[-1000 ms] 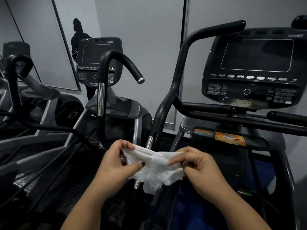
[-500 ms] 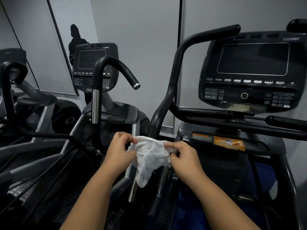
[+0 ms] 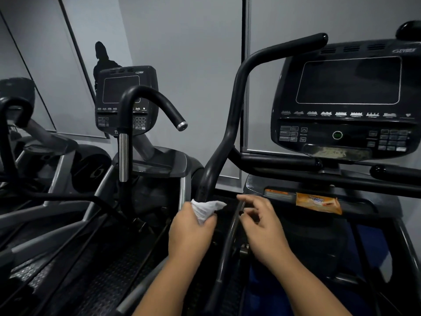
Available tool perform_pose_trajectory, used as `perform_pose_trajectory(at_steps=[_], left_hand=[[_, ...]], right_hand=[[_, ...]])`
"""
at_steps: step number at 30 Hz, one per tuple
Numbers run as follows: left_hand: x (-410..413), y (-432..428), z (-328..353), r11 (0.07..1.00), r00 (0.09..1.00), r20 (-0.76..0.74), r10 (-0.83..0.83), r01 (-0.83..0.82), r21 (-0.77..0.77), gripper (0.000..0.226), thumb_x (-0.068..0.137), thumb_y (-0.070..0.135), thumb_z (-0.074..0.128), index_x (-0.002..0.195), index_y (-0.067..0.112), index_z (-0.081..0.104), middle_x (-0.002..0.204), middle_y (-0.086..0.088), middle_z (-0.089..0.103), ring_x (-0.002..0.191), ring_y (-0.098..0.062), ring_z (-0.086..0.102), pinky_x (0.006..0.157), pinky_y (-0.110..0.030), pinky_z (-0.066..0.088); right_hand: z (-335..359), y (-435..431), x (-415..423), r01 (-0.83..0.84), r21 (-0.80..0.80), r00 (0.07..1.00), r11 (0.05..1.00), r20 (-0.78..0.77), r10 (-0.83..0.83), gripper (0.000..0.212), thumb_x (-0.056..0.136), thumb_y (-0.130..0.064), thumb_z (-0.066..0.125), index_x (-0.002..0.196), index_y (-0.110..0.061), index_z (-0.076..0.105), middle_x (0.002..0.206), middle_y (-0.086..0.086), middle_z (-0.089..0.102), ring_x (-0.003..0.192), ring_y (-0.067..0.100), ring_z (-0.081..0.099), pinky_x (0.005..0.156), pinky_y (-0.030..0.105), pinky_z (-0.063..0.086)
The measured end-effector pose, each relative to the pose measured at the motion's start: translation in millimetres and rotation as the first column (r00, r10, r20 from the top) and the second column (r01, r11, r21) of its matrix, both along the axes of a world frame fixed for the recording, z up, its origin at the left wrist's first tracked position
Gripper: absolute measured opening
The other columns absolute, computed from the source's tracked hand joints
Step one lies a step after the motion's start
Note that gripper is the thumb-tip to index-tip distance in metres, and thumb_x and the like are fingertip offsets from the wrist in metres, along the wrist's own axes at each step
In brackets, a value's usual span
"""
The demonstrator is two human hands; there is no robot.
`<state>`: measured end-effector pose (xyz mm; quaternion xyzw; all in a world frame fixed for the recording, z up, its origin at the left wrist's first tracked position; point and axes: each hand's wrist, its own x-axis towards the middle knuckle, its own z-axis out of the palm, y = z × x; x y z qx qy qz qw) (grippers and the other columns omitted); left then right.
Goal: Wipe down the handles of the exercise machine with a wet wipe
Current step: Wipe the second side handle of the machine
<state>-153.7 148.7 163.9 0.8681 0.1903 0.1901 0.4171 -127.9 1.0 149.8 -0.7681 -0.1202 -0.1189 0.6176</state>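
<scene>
My left hand (image 3: 190,231) grips a bunched white wet wipe (image 3: 206,208) at the foot of the machine's long black curved handle (image 3: 234,115). The wipe touches the handle's lower end. My right hand (image 3: 262,226) hovers just right of the wipe with loosely curled fingers and holds nothing. The handle rises from the hands and bends right at the top, in front of the machine's dark console (image 3: 346,99). Short black grips (image 3: 280,160) run across below the console.
An orange wet wipe pack (image 3: 319,201) lies on the tray under the console. A second machine stands to the left, with a hooked black handle (image 3: 148,96) and its own console (image 3: 126,99). Grey wall panels stand behind. Dark pedals and frames fill the floor.
My right hand has let go of the wipe and moved off to the right. My left hand has bunched the wipe and brought it against the handle's lower end.
</scene>
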Motion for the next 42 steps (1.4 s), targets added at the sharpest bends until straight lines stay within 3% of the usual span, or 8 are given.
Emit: perform_pose_trajectory(at_steps=[4,9,17,22,25,29,36,42], left_hand=[[24,6,23,0.954,0.990,-0.057,-0.131,0.110,-0.280,0.011,0.070,0.020,0.068,0.081,0.020,0.070,0.072,-0.001,0.072,0.067,-0.017,0.070,0.060,-0.029,0.056],[33,14,28,0.856,0.935,-0.051,-0.350,0.297,-0.424,0.024,0.073,0.006,0.065,0.088,0.019,0.078,0.075,-0.013,0.072,0.062,-0.025,0.066,0.060,-0.033,0.054],[-4,5,-10,1.000,1.000,0.006,-0.006,0.006,-0.022,0.029,0.076,0.052,0.066,0.094,0.032,0.057,0.084,0.011,0.064,0.078,-0.009,0.062,0.073,-0.034,0.054],[-38,6,-44,0.989,1.000,-0.014,0.027,-0.025,0.148,0.037,0.083,0.041,0.067,0.102,0.024,0.041,0.090,0.010,0.057,0.081,-0.016,0.060,0.068,-0.031,0.045],[-60,1,-62,0.983,1.000,0.000,-0.012,0.012,0.182,0.065,0.078,0.037,0.072,0.126,0.023,0.031,0.118,0.008,0.050,0.111,-0.020,0.055,0.083,-0.029,0.043],[-73,-4,-66,0.986,0.994,0.024,-0.105,0.101,0.133,0.107,0.057,0.080,0.063,0.138,0.021,0.027,0.127,0.010,0.039,0.119,-0.013,0.043,0.099,-0.038,0.044],[-40,-7,-39,0.983,0.991,0.135,-0.002,-0.023,0.182,0.046,0.090,0.046,0.058,0.118,0.013,0.042,0.110,-0.002,0.057,0.103,-0.026,0.058,0.082,-0.037,0.045],[14,8,4,0.997,0.998,-0.021,-0.056,0.055,-0.046,0.022,0.071,0.020,0.069,0.087,0.016,0.055,0.076,0.000,0.063,0.069,-0.020,0.063,0.057,-0.030,0.050]], right_hand=[[-1,-15,6,0.022,0.056,0.998,0.998,-0.064,-0.018,0.034,0.091,-0.006,0.058,0.109,-0.034,0.065,0.116,-0.014,0.052,0.104,0.008,0.058,0.094,0.039,0.052],[-3,-21,3,0.017,0.059,0.998,0.998,-0.069,-0.013,0.032,0.092,-0.007,0.058,0.107,-0.035,0.065,0.116,-0.014,0.053,0.106,0.005,0.056,0.094,0.030,0.051],[-10,-19,-5,0.024,0.031,0.998,0.999,-0.064,-0.022,0.030,0.091,-0.006,0.058,0.109,-0.030,0.065,0.114,-0.009,0.056,0.104,0.005,0.057,0.086,0.014,0.043],[-13,-13,-15,-0.018,0.051,0.995,0.999,-0.100,0.023,0.030,0.092,-0.004,0.057,0.110,-0.027,0.065,0.115,-0.008,0.062,0.103,0.003,0.059,0.086,0.014,0.046],[-9,-10,-21,-0.036,0.104,0.993,0.994,-0.109,0.047,0.031,0.092,-0.003,0.056,0.112,-0.026,0.064,0.112,-0.009,0.066,0.104,0.001,0.061,0.094,0.025,0.050],[-1,-12,-25,-0.042,0.149,0.995,0.988,-0.079,0.055,0.031,0.093,-0.005,0.056,0.112,-0.028,0.064,0.112,-0.010,0.067,0.102,-0.005,0.061,0.094,0.023,0.049],[-7,-28,-37,0.005,0.221,0.993,0.975,-0.120,0.022,0.026,0.097,-0.015,0.052,0.111,-0.032,0.066,0.112,-0.014,0.069,0.109,-0.001,0.061,0.101,0.037,0.049],[-6,-41,-44,0.047,0.222,0.990,0.974,-0.137,-0.016,0.024,0.098,-0.015,0.051,0.109,-0.030,0.067,0.105,-0.018,0.069,0.101,-0.007,0.062,0.095,0.031,0.051]])
